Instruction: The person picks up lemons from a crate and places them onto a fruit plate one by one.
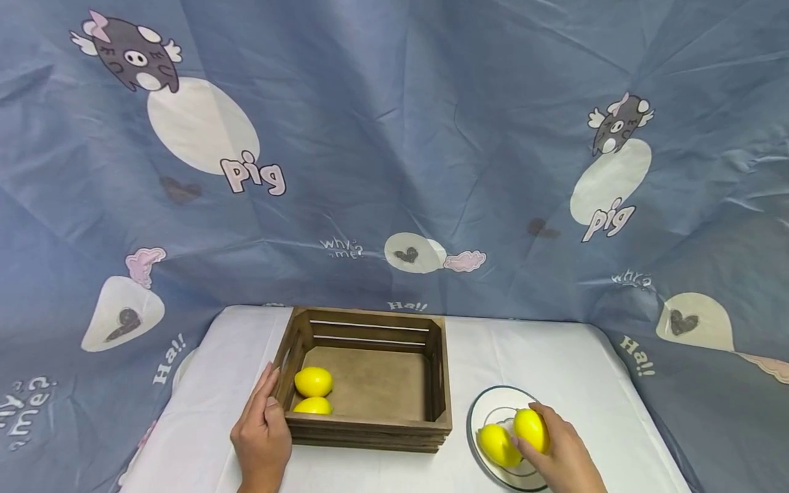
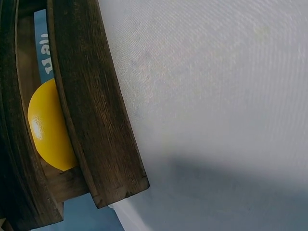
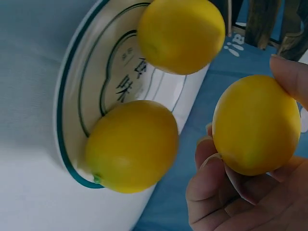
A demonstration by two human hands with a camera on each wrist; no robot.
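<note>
A dark wooden crate (image 1: 370,418) stands on the white table and holds two yellow lemons (image 1: 313,381) in its left corner. My left hand (image 1: 264,419) rests flat against the crate's left wall, fingers straight. The left wrist view shows the crate's slats (image 2: 96,120) and one lemon (image 2: 45,125) behind them. To the right, my right hand (image 1: 557,455) grips a lemon (image 1: 531,429) just above a white plate (image 1: 487,407) with a green rim. In the right wrist view the held lemon (image 3: 255,125) sits between thumb and fingers (image 3: 216,192). Two more lemons (image 3: 132,144) lie on the plate (image 3: 82,86).
A white cloth (image 1: 530,356) covers the table, whose edges drop off at left and right. A blue cartoon-print sheet (image 1: 394,157) hangs behind and around the table. A strip of table lies between crate and plate.
</note>
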